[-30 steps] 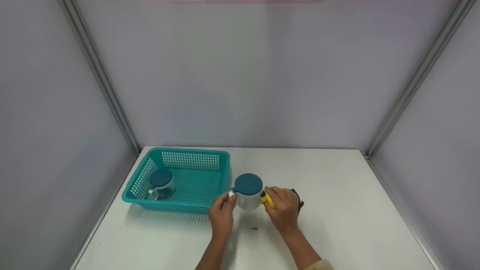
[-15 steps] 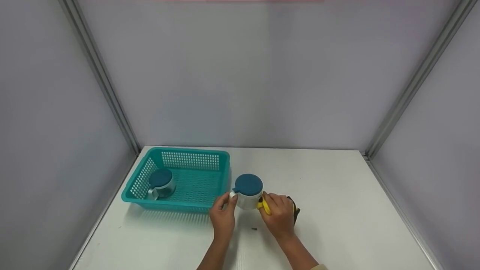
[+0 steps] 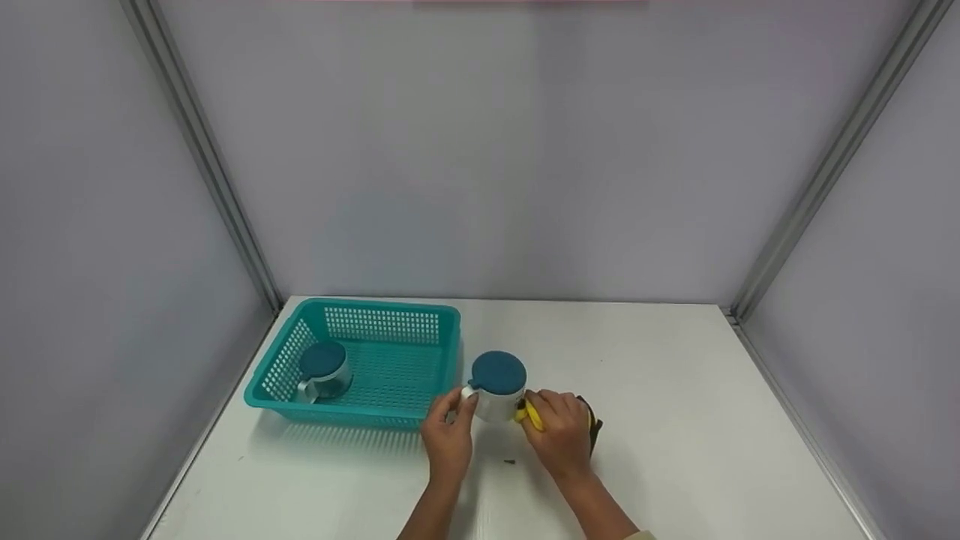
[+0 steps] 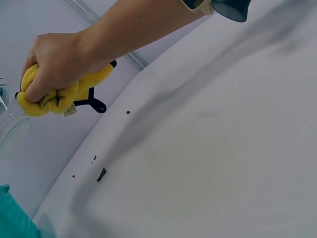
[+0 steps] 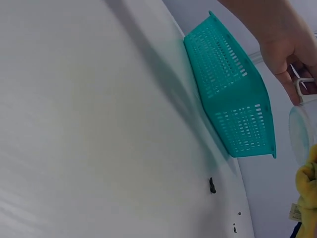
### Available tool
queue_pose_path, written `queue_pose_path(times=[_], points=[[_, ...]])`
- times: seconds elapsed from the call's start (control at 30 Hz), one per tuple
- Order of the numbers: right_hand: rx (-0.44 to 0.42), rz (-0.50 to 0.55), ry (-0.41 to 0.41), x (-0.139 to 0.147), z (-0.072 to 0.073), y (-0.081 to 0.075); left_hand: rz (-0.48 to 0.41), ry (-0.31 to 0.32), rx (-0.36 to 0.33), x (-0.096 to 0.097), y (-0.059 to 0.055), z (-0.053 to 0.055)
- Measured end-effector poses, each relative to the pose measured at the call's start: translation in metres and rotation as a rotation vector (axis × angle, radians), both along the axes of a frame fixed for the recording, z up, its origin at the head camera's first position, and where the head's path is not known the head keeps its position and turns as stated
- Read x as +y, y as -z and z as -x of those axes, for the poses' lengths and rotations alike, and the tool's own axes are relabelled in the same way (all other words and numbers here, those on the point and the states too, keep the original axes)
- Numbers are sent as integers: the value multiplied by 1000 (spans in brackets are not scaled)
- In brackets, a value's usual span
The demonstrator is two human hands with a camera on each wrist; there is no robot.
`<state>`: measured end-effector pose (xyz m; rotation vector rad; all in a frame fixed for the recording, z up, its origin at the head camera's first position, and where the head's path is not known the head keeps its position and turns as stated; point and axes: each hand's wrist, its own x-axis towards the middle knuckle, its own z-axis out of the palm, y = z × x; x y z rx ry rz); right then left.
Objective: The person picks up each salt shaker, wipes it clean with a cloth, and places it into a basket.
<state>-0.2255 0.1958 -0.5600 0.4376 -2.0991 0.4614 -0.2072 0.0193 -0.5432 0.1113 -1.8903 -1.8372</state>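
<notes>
My left hand point(image 3: 448, 444) pinches the white handle point(image 3: 469, 391) of a clear lidded mug point(image 3: 496, 406) above the table. The mug is roughly upright, with a round blue lid point(image 3: 499, 373) on top. My right hand point(image 3: 562, 439) grips a yellow plush item point(image 4: 59, 101) with dark tips, a black strap and a small tag. Its yellow end sits right at the mug's right side in the head view. The right wrist view shows the left fingers point(image 5: 285, 82) at the handle, and the mug's clear base tilted toward that camera.
A teal plastic basket point(image 3: 352, 412) stands left of the hands. Inside it, at the left end, is a second blue-lidded mug point(image 3: 324, 361). Small dark bits, including one larger flake point(image 3: 510, 462), lie on the white table point(image 3: 675, 420). Grey panels enclose the back and sides.
Over the first half second my right hand moved slightly toward me and left, bringing the yellow plush lower along the mug's side. Since then the hands have hardly moved.
</notes>
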Motion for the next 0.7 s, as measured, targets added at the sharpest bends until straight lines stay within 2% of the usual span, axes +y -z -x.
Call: queue_pose_path(times=[0.2, 0.4, 0.57, 0.7], points=[[29, 22, -7, 5, 2, -11, 17, 22, -16, 1, 2, -3], [52, 33, -21, 7, 3, -20, -2, 48, 28, 0, 7, -3], [71, 38, -40, 6, 2, -24, 8, 38, 41, -1, 8, -2], [136, 43, -87, 2, 0, -27, -26, 33, 33, -2, 7, -1]])
